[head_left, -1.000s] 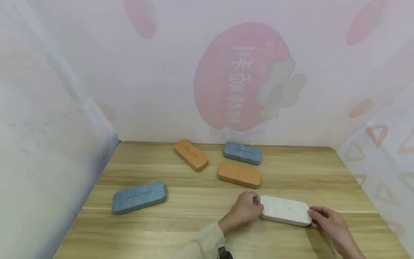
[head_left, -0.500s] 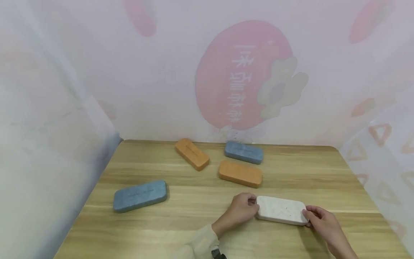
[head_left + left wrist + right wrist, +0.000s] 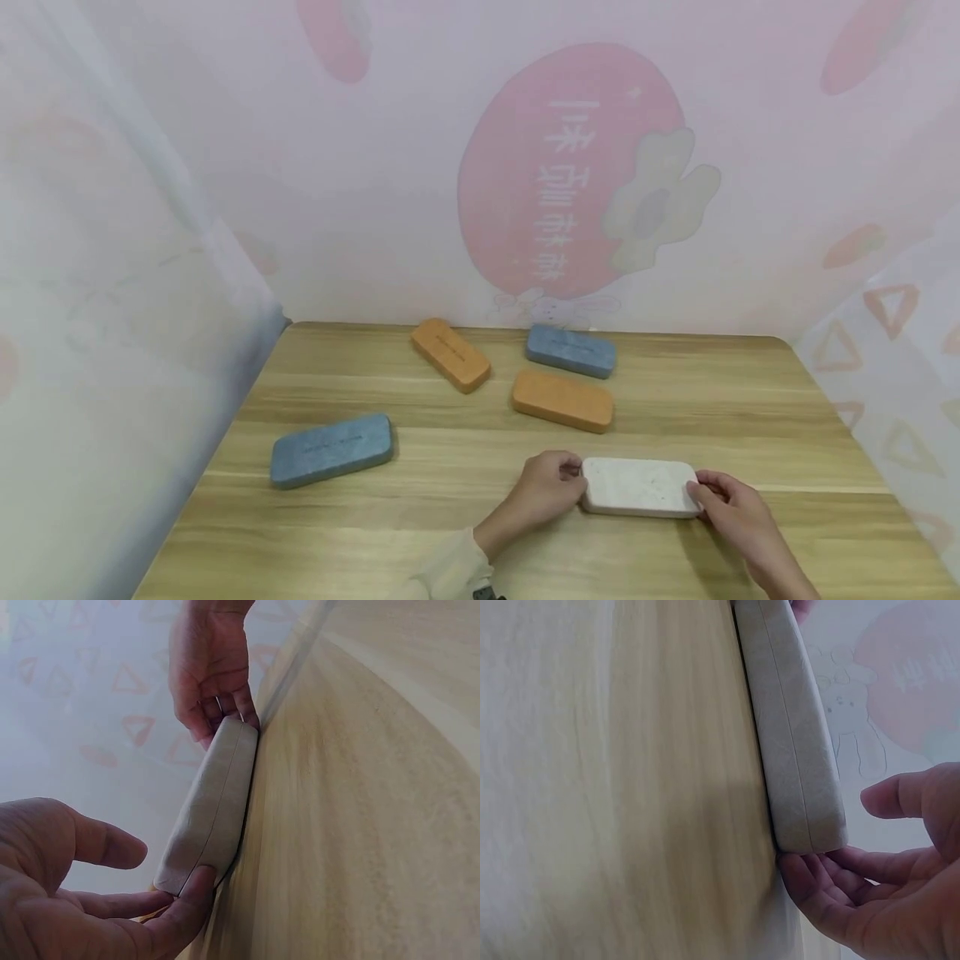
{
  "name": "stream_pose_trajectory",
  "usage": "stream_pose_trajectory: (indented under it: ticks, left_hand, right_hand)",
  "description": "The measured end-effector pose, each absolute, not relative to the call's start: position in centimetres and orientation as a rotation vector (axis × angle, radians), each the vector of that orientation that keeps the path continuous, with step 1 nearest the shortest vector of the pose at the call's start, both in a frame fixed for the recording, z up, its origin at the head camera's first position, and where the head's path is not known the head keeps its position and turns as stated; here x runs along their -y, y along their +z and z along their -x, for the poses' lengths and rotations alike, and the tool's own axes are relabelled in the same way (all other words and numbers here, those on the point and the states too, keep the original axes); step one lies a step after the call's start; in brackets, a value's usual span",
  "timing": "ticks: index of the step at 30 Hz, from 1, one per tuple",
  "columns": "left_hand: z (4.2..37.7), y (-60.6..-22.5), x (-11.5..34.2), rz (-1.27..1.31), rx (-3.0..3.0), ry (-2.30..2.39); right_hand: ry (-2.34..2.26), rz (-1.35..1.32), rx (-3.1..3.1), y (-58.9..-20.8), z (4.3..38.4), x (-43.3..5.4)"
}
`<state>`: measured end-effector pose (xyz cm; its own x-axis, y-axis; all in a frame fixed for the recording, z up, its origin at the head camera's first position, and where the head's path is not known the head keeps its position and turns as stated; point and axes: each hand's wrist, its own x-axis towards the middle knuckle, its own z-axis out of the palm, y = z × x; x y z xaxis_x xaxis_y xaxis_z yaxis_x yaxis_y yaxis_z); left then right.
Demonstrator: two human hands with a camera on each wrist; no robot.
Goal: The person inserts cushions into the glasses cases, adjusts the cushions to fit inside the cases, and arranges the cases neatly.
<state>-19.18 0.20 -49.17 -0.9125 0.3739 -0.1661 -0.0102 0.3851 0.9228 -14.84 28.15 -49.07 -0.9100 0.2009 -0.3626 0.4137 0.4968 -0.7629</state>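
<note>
A white glasses case (image 3: pixel 641 487) with rounded ends lies at the front right of the wooden table; a thin seam runs along its side. My left hand (image 3: pixel 546 487) holds its left end. Seen from the left wrist, the fingers curl against that end while the thumb (image 3: pixel 120 847) stands off. At the opposite end is my right hand (image 3: pixel 738 508), its fingers (image 3: pixel 802 877) bent round the lower corner. The right thumb (image 3: pixel 896 796) is apart from the case in the right wrist view. Whether the case rests fully on the table is hard to tell.
Behind the white case lies an orange case (image 3: pixel 562 401), with a blue case (image 3: pixel 571 351) further back. Another orange case (image 3: pixel 451 355) sits slanted at the back. A second blue case (image 3: pixel 332 451) is at the left. Printed cloth walls enclose the table (image 3: pixel 450 542).
Both hands have shifted left with the white case between them. The case has turned slightly and now lies nearly parallel to the table's back edge. The other cases keep their places.
</note>
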Motion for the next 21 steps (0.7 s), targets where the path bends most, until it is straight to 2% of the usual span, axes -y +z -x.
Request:
stream_pose_trajectory:
  ticks: [21]
  left_hand:
    - [18.7, -49.3, 3.9, -0.346, -2.346, 1.551]
  right_hand:
    - [-1.336, -0.417, -2.583, -48.9, 14.9, -24.3]
